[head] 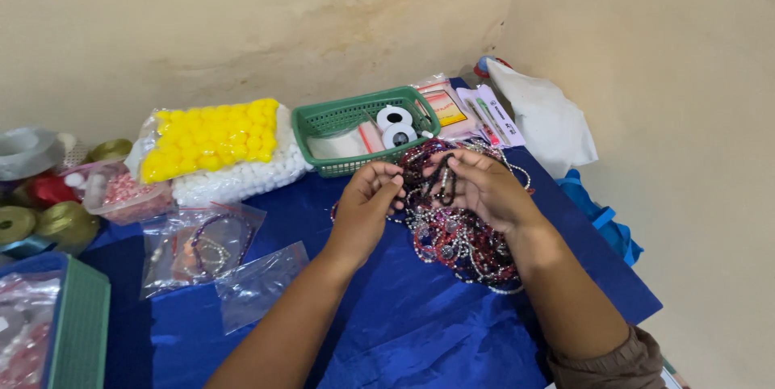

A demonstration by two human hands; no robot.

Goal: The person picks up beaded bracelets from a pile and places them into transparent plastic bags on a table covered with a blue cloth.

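1. The left hand point(367, 195) is curled with its fingertips pressed together, pinching a thin strand at the left edge of a tangled heap of beaded strands point(456, 232).
2. The right hand point(476, 187) lies on top of the same heap, fingers bent and closed around a dark loop of beads held between thumb and fingers.
3. The heap, a mix of red, silver and dark beads, sits toward the right side of the blue cloth point(387, 316) that covers the surface, partly under the right wrist.
4. Just behind the hands, near the cloth's far edge, stands a green plastic basket point(339, 119) holding two round white reels and a clear packet.
5. To the basket's left lies a clear bag of yellow and white balls point(214, 143); to its right, flat packets point(476, 110) and a white plastic bag point(545, 119) at the far right corner.
6. On the left half of the cloth rest clear zip bags point(206, 244), one holding bracelets.
7. Gold ribbon rolls point(60, 219) sit at the left edge, a green-rimmed tray point(81, 324) at the near left corner.
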